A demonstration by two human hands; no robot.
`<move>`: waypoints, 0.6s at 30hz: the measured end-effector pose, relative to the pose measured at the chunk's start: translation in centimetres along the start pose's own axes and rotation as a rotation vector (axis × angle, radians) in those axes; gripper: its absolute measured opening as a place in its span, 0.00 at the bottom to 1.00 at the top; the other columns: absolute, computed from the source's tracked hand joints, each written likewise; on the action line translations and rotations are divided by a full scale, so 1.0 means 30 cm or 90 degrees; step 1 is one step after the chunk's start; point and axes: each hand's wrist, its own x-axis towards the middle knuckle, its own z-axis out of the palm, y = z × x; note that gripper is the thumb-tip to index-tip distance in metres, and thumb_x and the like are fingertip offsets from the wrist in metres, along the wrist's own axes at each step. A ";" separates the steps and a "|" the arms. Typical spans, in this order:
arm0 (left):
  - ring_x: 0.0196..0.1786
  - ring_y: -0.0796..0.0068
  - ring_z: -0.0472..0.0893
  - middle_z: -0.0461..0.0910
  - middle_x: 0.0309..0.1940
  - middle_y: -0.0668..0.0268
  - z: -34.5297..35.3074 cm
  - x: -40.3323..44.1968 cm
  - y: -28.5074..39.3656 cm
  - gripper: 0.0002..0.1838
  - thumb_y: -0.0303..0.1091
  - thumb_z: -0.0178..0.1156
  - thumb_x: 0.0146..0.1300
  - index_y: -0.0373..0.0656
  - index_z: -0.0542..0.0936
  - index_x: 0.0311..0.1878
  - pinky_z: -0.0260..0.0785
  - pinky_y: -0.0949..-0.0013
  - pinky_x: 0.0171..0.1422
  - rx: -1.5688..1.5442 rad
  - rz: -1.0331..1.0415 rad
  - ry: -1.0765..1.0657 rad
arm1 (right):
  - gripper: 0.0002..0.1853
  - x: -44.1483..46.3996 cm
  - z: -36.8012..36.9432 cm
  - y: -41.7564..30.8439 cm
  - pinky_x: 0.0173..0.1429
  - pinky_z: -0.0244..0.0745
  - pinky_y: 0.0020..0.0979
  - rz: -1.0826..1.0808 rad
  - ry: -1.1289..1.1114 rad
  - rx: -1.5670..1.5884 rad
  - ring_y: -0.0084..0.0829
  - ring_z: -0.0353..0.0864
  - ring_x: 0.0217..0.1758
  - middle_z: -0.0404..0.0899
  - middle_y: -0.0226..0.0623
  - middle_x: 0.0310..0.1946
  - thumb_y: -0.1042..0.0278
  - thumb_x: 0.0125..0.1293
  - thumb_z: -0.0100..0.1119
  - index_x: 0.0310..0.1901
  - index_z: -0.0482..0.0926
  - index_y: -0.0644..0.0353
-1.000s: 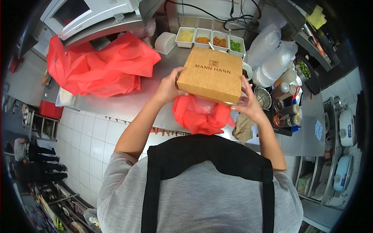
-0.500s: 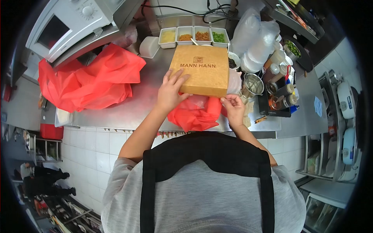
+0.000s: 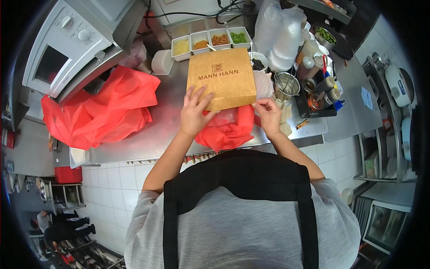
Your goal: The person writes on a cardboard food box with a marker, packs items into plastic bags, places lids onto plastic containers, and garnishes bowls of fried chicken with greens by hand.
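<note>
A brown cardboard box (image 3: 239, 74) marked "MANN HANN" sits closed on the steel counter, slightly turned. My left hand (image 3: 192, 114) lies over its front left corner, fingers spread on the lid and thumb by the front edge. At the front right corner, my right hand (image 3: 268, 115) has thumb and fingers pinched together against the box edge; what is between the fingertips is too small to make out. Crumpled under and in front of the box is a red bag (image 3: 224, 134), partly hidden by it.
Another red bag (image 3: 103, 107) spreads over the counter's left side, below a white oven (image 3: 71, 40). Several topping tubs (image 3: 181, 47) line the back. Plastic-wrapped stacks (image 3: 286, 40), a strainer (image 3: 286, 85) and a black bottle tray (image 3: 316, 110) crowd the right. People stand far left.
The view has shifted a little, so the counter appears displaced. Both hands keep nearly the same places on the box, which looks slightly more turned.
</note>
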 end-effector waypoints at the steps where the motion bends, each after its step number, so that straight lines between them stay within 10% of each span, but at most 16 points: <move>1: 0.65 0.48 0.62 0.69 0.61 0.68 0.001 0.004 0.003 0.30 0.43 0.73 0.42 0.56 0.78 0.53 0.66 0.53 0.62 0.003 -0.003 0.010 | 0.04 0.009 -0.002 0.000 0.44 0.74 0.20 -0.014 -0.005 -0.016 0.19 0.77 0.38 0.75 0.31 0.37 0.80 0.58 0.62 0.34 0.77 0.67; 12: 0.64 0.46 0.62 0.68 0.61 0.67 0.036 -0.024 -0.035 0.31 0.41 0.71 0.44 0.60 0.76 0.56 0.65 0.50 0.62 0.106 0.086 -0.042 | 0.23 0.040 -0.002 -0.059 0.37 0.79 0.27 0.230 -0.031 0.277 0.29 0.79 0.36 0.72 0.41 0.42 0.67 0.62 0.61 0.53 0.62 0.62; 18: 0.65 0.52 0.62 0.61 0.64 0.53 0.007 0.009 -0.133 0.34 0.38 0.73 0.45 0.58 0.74 0.59 0.63 0.57 0.65 -0.205 -0.188 -0.020 | 0.22 0.121 0.072 -0.128 0.35 0.79 0.29 0.280 0.001 0.138 0.30 0.79 0.39 0.75 0.39 0.41 0.62 0.62 0.61 0.53 0.64 0.59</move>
